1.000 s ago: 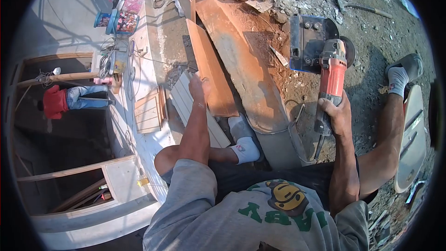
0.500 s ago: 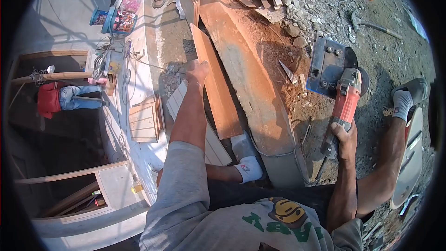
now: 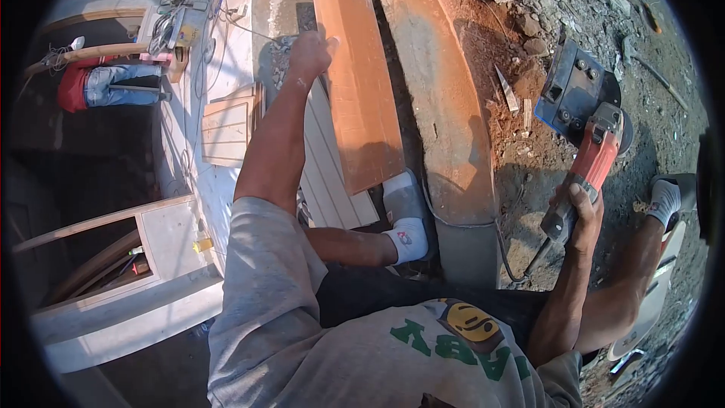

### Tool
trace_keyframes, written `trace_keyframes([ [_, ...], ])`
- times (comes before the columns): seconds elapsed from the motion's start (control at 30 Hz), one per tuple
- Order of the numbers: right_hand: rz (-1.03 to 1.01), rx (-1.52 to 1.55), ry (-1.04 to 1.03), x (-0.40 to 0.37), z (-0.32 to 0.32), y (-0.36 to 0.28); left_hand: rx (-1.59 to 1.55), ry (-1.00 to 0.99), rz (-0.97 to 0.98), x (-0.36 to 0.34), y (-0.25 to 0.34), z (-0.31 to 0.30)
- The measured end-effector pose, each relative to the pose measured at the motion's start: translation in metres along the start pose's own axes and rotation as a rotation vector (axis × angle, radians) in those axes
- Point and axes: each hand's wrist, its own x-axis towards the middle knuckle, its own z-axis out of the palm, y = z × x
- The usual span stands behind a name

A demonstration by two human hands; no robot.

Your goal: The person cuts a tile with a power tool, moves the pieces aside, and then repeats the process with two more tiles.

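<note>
My left hand (image 3: 310,56) is closed on the left edge of a long orange-brown tile (image 3: 359,83), near its upper end. The tile stands tilted, its broad face toward me and its lower end by my shoe. In my right hand (image 3: 586,215) is a red and black angle grinder (image 3: 595,155), held by its rear body. A dark metal plate (image 3: 578,91) is fixed at the grinder's head, and the disc is partly hidden behind it. The grinder is apart from the tile.
A dusty concrete ledge (image 3: 434,91) runs right of the tile. Grooved pale tiles (image 3: 325,174) lie beneath it, and more tiles (image 3: 226,125) are stacked left. A hammer (image 3: 657,75) lies on rubble. Another person (image 3: 113,85) is at far left. The grinder's cord (image 3: 538,258) trails near my leg.
The tile has turned so that more of its broad face shows. My left hand has moved up and left in view with it. The grinder now appears farther right, and the whole view has shifted.
</note>
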Motion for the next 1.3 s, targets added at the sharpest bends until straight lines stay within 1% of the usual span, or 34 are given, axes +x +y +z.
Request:
trace_keyframes([
  [0.03, -0.006, -0.005, 0.01, 0.0, 0.002, 0.0, 0.005, 0.003, -0.021, -0.01, 0.001, -0.02],
  [0.1, -0.034, 0.003, -0.002, 0.0, 0.003, 0.001, -0.116, -0.08, -0.027, -0.029, 0.013, -0.07],
  [0.17, -0.033, -0.004, -0.009, -0.008, 0.008, -0.002, -0.081, -0.093, -0.048, -0.043, 0.003, -0.101],
  [0.2, -0.036, -0.005, 0.006, -0.011, 0.01, -0.003, -0.048, -0.11, -0.046, -0.048, -0.006, -0.111],
  [0.23, -0.048, -0.013, -0.009, -0.013, 0.01, -0.002, -0.056, -0.046, -0.012, -0.054, -0.018, -0.117],
  [0.27, -0.057, -0.017, -0.017, -0.016, 0.01, -0.002, -0.06, -0.035, -0.018, -0.063, -0.028, -0.123],
  [0.33, -0.074, -0.023, -0.042, -0.023, 0.01, -0.004, 0.023, 0.114, 0.027, -0.084, -0.035, -0.14],
  [0.37, -0.084, -0.019, -0.052, -0.025, 0.01, -0.002, 0.098, 0.053, -0.041, -0.089, -0.046, -0.144],
  [0.4, -0.098, -0.019, -0.05, -0.027, 0.009, -0.002, 0.092, 0.065, -0.036, -0.099, -0.044, -0.146],
  [0.47, -0.103, -0.028, -0.059, -0.028, 0.008, -0.001, 0.216, 0.088, -0.156, -0.13, -0.036, -0.152],
  [0.53, -0.126, -0.041, -0.07, -0.028, 0.003, -0.001, 0.274, 0.012, -0.203, -0.148, -0.044, -0.146],
  [0.73, -0.132, -0.046, -0.085, -0.024, 0.002, -0.004, 0.367, -0.047, -0.195, -0.188, -0.07, -0.099],
  [0.83, -0.13, -0.007, -0.037, -0.026, 0.006, -0.006, 0.356, -0.149, -0.307, -0.191, -0.082, -0.078],
  [0.87, -0.14, -0.004, -0.041, -0.025, 0.007, -0.008, 0.356, -0.138, -0.309, -0.191, -0.085, -0.069],
  [0.93, -0.135, -0.015, -0.064, -0.028, 0.007, -0.012, 0.34, -0.132, -0.377, -0.195, -0.094, -0.047],
  [0.97, -0.124, -0.024, -0.052, -0.027, 0.005, -0.01, 0.358, -0.13, -0.367, -0.196, -0.1, -0.036],
  [1.0, -0.125, -0.028, -0.06, -0.027, 0.004, -0.01, 0.356, -0.129, -0.376, -0.197, -0.099, -0.033],
  [1.07, -0.126, -0.032, -0.044, -0.026, 0.005, -0.011, 0.34, -0.135, -0.309, -0.197, -0.096, -0.024],
  [1.1, -0.128, -0.036, -0.041, -0.026, 0.005, -0.009, 0.319, -0.088, -0.27, -0.199, -0.096, -0.016],
  [1.13, -0.129, -0.039, -0.046, -0.026, 0.005, -0.009, 0.318, -0.087, -0.275, -0.199, -0.093, -0.009],
  [1.2, -0.136, -0.075, -0.033, -0.026, 0.006, -0.008, 0.283, 0.023, -0.246, -0.198, -0.083, 0.008],
  [1.23, -0.127, -0.072, -0.039, -0.026, 0.007, -0.008, 0.278, 0.017, -0.245, -0.193, -0.075, 0.013],
  [1.3, -0.111, -0.08, -0.028, -0.028, 0.01, -0.007, 0.209, -0.089, -0.354, -0.183, -0.058, 0.024],
])
